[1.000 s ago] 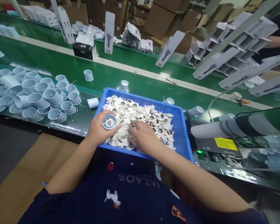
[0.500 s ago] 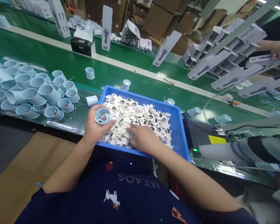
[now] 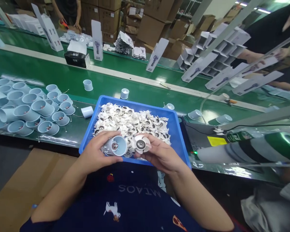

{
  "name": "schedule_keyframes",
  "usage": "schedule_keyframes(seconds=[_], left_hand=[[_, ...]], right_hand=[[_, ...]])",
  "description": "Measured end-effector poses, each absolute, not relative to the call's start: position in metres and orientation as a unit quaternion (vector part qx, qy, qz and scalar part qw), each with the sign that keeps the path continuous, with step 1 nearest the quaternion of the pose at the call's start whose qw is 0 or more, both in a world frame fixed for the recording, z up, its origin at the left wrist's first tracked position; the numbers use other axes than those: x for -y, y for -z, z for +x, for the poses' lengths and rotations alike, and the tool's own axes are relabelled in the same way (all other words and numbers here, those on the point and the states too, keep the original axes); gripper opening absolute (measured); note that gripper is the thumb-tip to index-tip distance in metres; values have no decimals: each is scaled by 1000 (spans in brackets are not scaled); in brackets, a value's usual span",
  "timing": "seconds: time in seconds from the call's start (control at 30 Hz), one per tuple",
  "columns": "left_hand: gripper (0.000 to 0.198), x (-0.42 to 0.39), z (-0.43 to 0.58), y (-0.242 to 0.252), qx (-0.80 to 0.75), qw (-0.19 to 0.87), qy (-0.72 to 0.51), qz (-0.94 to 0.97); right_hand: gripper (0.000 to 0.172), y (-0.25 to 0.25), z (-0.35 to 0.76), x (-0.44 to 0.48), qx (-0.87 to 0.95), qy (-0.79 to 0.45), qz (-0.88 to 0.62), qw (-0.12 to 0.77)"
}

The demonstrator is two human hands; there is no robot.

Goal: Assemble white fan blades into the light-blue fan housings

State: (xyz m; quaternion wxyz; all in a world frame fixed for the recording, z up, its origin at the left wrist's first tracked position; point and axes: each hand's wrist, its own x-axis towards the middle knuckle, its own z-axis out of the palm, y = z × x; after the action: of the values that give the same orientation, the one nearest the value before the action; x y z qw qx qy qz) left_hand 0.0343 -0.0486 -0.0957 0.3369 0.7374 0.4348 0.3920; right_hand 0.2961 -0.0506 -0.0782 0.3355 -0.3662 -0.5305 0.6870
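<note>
My left hand [image 3: 96, 150] grips a pale blue plastic cylinder [image 3: 114, 146] on its side, with its open end facing right and a dark part visible inside. My right hand [image 3: 160, 155] holds a white plastic fan wheel [image 3: 141, 144] with a dark grey hub, close to the cylinder's mouth but not visibly inside it. Both hands are just above the near rim of a blue plastic tray [image 3: 177, 141]. A dense heap of similar white fan wheels [image 3: 131, 124] fills the tray.
Several pale blue cylinders [image 3: 31, 109] stand and lie left of the tray on a green conveyor belt [image 3: 50, 72]. White cartons printed with a hair dryer [image 3: 157, 54] stand beyond it. A co-worker's arm [image 3: 251, 56] shows at the right, with cardboard boxes [image 3: 106, 19] behind.
My right hand has lifted a fan wheel out of the heap and brought it beside the cylinder. My left hand has turned the cylinder onto its side. The view has shifted.
</note>
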Motion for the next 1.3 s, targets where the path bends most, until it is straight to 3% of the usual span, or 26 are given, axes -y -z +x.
schedule_keyframes(seconds=[0.07,0.13,0.27,0.37,0.53,0.63,0.77,0.83,1.0,1.13,1.3], left_hand=[[63,48,43,96,-429,311,-370,763],[59,48,52,96,-414,282,-356,789],[53,52,68,95,-367,194,-357,837],[47,57,80,94,-357,132,-376,845],[50,58,89,92,-369,101,-388,839],[55,52,84,90,-379,109,-379,837],[64,42,79,86,-397,138,-351,837],[67,37,80,82,-371,143,-332,855],[57,13,69,64,-357,94,-291,882],[54,-32,54,52,-406,71,-286,865],[32,-133,75,50,-457,38,-228,859]], right_hand=[[46,78,297,54,420,-760,-335,365],[38,76,295,57,458,-723,-351,380],[15,69,289,61,735,-393,-419,361],[14,66,287,61,827,-222,-418,304],[20,63,296,57,828,-198,-415,322],[7,59,308,60,817,-214,-392,363],[25,62,315,64,833,-170,-373,371],[44,64,318,65,851,-114,-372,352],[6,61,362,78,786,-30,-376,489],[16,72,406,109,739,20,-425,522],[14,109,409,133,691,-9,-476,544]])
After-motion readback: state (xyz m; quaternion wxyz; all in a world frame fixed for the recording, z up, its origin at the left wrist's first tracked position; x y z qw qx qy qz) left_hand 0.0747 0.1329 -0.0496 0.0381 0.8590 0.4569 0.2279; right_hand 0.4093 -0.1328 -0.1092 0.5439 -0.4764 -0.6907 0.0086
